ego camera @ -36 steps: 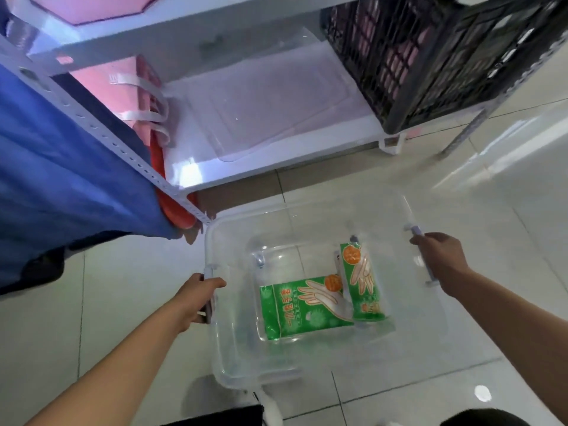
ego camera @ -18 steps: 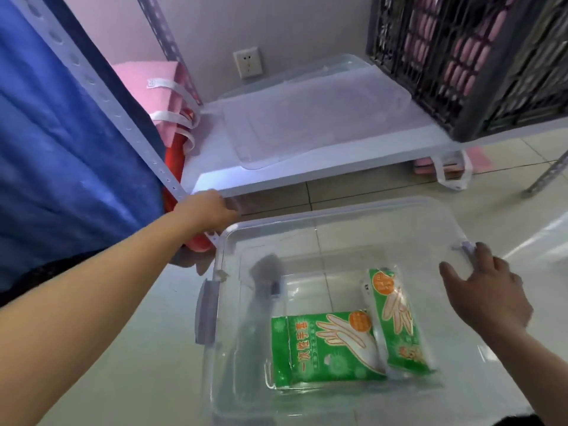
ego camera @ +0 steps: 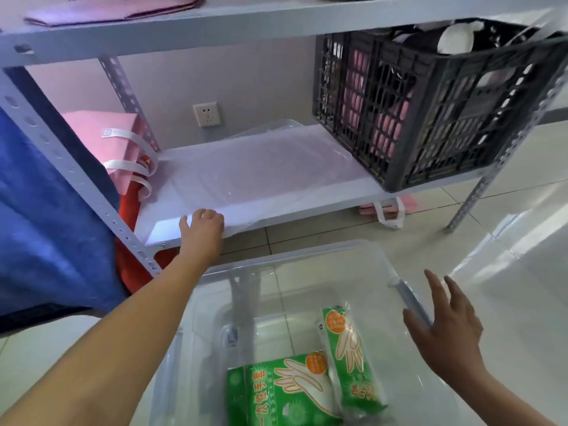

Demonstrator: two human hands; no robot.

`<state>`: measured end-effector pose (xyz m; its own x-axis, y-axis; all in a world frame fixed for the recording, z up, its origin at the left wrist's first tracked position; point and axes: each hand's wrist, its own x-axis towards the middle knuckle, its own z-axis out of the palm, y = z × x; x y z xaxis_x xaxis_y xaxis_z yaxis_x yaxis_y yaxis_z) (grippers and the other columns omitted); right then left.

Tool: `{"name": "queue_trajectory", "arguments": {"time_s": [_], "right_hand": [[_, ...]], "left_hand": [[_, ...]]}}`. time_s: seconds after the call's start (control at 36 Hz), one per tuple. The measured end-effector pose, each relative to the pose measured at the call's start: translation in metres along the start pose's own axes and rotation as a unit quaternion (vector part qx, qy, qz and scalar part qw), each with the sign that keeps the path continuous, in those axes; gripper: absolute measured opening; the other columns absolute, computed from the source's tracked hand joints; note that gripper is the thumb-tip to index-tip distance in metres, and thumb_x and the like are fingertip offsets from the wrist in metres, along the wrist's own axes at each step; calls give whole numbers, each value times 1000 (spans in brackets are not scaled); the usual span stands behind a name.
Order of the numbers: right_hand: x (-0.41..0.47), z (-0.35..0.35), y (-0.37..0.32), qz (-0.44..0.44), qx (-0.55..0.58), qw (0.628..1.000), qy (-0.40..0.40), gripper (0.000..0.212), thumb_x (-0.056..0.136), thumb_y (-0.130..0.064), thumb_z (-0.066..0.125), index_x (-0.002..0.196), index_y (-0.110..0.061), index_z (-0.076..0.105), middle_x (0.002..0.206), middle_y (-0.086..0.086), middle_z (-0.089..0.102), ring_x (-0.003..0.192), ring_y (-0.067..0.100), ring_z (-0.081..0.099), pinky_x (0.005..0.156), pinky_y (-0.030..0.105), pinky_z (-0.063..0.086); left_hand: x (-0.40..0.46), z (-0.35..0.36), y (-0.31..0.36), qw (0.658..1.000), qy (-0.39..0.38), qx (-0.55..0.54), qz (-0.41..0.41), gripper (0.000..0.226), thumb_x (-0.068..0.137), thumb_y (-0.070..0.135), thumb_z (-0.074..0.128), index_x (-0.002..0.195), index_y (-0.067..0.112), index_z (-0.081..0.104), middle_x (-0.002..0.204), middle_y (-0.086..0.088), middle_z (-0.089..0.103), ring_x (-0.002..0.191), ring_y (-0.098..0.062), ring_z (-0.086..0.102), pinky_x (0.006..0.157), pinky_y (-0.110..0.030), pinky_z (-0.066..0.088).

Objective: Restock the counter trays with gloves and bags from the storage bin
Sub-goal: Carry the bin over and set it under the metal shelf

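At the bottom of the frame a clear storage bin sits on the tiled floor, holding two green glove packets. The left hand rests fingers-down on the front edge of a clear lid on the lower shelf at centre. The right hand hovers open, fingers spread, over the bin's right rim, gripping nothing.

Left hand reaches forward, fingers curled; right hand spread open.

Clear storage bin sat on tiled floor, clear lid lay mid-shelf, black crate at shelf's right end
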<state>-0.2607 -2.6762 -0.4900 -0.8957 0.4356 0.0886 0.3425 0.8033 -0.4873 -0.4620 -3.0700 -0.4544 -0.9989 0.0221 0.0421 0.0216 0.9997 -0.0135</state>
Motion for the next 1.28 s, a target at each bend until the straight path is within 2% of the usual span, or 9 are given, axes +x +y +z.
{"name": "queue_trajectory", "arguments": {"time_s": [0.22, 0.42, 0.53, 0.61, 0.72, 0.86, 0.97, 1.14, 1.28], "right_hand": [[29, -28, -33, -64, 67, 995, -23, 73, 85, -28, 70, 148, -23, 35, 155, 15, 32, 140, 37, 32, 110, 57, 29], [69, -58, -72, -62, 205, 975, -57, 83, 83, -33, 75, 150, -23, 29, 154, 8, 34, 140, 28, 35, 111, 47, 34], [92, -83, -105, 5, 347, 932, -106, 95, 76, -40, 80, 151, -25, 24, 154, 7, 36, 137, 29, 39, 111, 49, 36], [109, -102, -123, 25, 422, 899, -109, 104, 73, -44, 82, 153, -33, 15, 158, 3, 32, 138, 28, 40, 112, 51, 35], [113, -115, -126, -17, 494, 864, -100, 70, 80, -32, 78, 139, -36, 41, 130, -5, 60, 106, 4, 64, 77, 26, 57], [95, -117, -104, 20, 479, 869, -122, 9, 92, -28, 65, 97, -22, 69, 96, 12, 71, 80, 23, 66, 70, 37, 53], [81, -101, -71, 89, 378, 903, -183, 17, 89, -28, 69, 96, -13, 66, 84, 14, 65, 56, 24, 59, 52, 31, 48], [66, -58, -30, 99, 331, 911, -225, 39, 79, 0, 75, 116, -5, 65, 95, 13, 71, 74, 23, 66, 67, 32, 55], [39, -26, -26, -6, 144, 970, -193, 61, 86, -22, 68, 143, -28, 46, 136, 6, 57, 117, 28, 57, 101, 46, 45]], "left_hand": [[-77, -67, 18, 976, 163, -100, 108, 24, 76, -10, 71, 93, 4, 62, 99, -15, 68, 92, -39, 61, 109, -60, 36], [-128, -172, 4, 942, 269, -183, 83, 30, 86, 6, 73, 111, 13, 58, 113, -12, 66, 95, -36, 63, 79, -38, 49], [-143, -230, -11, 908, 338, -238, 66, 47, 80, 10, 78, 106, 42, 55, 105, 10, 64, 100, -20, 59, 85, -20, 44], [-148, -266, -24, 860, 392, -322, 45, 43, 80, 23, 75, 108, 50, 55, 107, 20, 60, 105, -14, 59, 94, -34, 53], [-144, -298, -32, 822, 433, -369, 11, 41, 83, 38, 75, 120, 49, 61, 116, 20, 64, 108, -3, 62, 86, -16, 54], [-120, -267, -35, 860, 293, -415, -46, 35, 86, 31, 75, 110, 53, 64, 111, 11, 69, 92, -15, 60, 92, -52, 55], [-104, -194, -39, 901, 115, -397, -131, 46, 88, 20, 75, 132, 20, 63, 123, -18, 66, 92, -22, 61, 81, -39, 53], [-104, -90, -47, 920, -16, -332, -208, 42, 89, 17, 71, 130, 11, 64, 118, -23, 67, 105, -36, 62, 92, -43, 49], [-96, -52, -55, 914, -117, -330, -205, 62, 92, 16, 69, 148, 11, 42, 138, -23, 53, 119, -39, 56, 93, -44, 48]]}}
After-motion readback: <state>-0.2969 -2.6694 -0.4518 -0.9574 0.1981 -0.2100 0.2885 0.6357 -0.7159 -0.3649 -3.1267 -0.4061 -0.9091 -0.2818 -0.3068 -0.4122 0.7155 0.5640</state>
